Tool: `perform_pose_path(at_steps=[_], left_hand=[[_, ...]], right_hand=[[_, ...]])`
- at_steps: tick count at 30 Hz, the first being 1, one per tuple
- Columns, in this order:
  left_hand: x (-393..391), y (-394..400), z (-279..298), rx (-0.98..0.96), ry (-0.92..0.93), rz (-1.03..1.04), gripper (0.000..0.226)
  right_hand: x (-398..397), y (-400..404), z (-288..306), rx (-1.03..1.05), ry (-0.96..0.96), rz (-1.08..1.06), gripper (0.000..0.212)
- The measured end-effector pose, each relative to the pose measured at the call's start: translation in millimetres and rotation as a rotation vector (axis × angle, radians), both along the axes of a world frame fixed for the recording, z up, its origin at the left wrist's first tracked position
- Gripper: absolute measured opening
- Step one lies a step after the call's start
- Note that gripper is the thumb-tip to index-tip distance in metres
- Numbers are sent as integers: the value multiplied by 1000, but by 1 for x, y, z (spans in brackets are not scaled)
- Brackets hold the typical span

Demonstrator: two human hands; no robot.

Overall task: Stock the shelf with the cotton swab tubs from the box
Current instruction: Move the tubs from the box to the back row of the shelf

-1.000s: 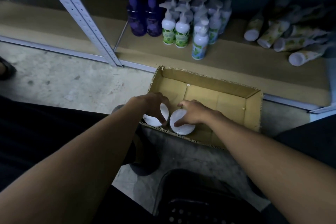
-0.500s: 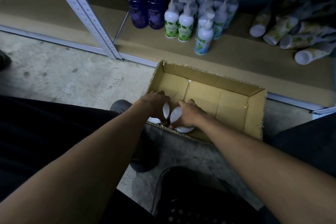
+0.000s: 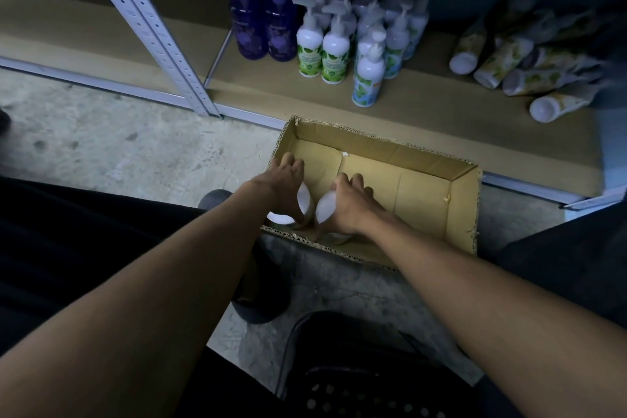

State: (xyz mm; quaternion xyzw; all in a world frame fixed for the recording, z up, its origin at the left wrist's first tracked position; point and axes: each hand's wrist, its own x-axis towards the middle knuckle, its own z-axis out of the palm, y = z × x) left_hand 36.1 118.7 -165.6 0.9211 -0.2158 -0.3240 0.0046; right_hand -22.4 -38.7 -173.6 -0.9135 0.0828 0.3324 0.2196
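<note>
Corrugated cardboard box, smooth white plastic tubs, rough concrete floor, perforated metal upright.

No writing can be read. The green leaf-patterned labels on the white pump bottles, just right of the purple pump bottles, carry print too blurred and small to make out.

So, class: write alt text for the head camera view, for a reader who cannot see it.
Both hands reach into a cardboard box on the floor, the left hand and right hand each gripping a white cotton swab tub. Behind it, pump bottles stand on a low shelf.
</note>
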Motion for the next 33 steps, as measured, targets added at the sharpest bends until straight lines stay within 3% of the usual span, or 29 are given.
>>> perform_pose_path(at_steps=[6, 17, 23, 30, 33], left_hand=[[7, -12, 23, 17, -17, 28, 92], [26, -43, 114, -43, -143, -30, 82], [31, -49, 187, -41, -207, -99, 83], [23, -62, 273, -63, -330, -128, 81], [22, -66, 308, -49, -392, -139, 95]], right_hand=[[5, -18, 20, -36, -46, 0, 86], [20, -51, 105, -87, -239, 42, 89], [24, -64, 171, -94, -380, 81, 85], [23, -73, 263, -127, -491, 153, 64], [20, -77, 303, -173, -535, 166, 61]])
